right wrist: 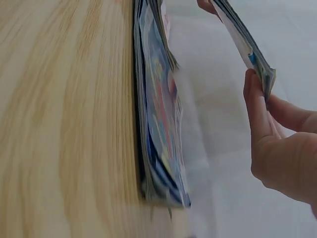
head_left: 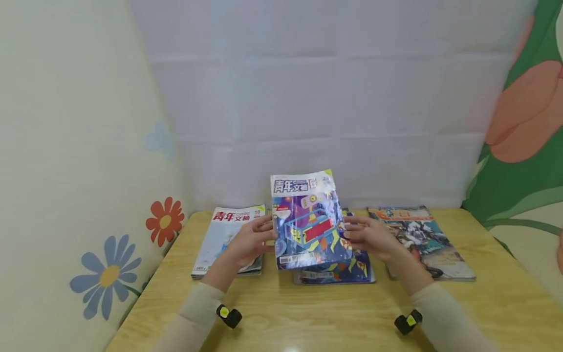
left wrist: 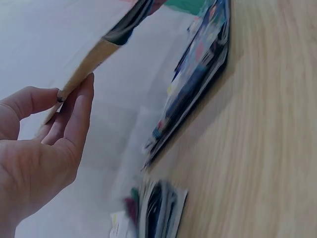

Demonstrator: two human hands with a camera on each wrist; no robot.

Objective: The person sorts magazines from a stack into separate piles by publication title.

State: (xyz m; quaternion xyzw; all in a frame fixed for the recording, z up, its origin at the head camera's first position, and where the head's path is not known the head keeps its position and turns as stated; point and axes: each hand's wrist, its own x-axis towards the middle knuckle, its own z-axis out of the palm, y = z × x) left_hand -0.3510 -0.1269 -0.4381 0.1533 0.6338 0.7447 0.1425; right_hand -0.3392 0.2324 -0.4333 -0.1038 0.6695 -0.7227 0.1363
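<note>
Both hands hold up a purple-and-blue magazine (head_left: 308, 220) with a white title band, tilted toward me above the table. My left hand (head_left: 251, 240) pinches its left edge; in the left wrist view the thumb and fingers of that hand (left wrist: 44, 144) grip the magazine (left wrist: 89, 62) from opposite faces. At the right edge, my right hand (head_left: 371, 237) pinches it likewise, and the right wrist view shows this hand (right wrist: 285, 144) at a corner of the magazine (right wrist: 247, 44). Beneath it lies a similar purple-blue magazine pile (head_left: 338, 277), partly hidden, apart from the held one.
A pale magazine pile (head_left: 230, 222) with a red title lies on the left of the wooden table (head_left: 299, 313), partly behind my left hand. Another pile (head_left: 422, 234), with a grey mechanical figure on its cover, lies on the right. A white sheet (head_left: 281, 107) hangs behind.
</note>
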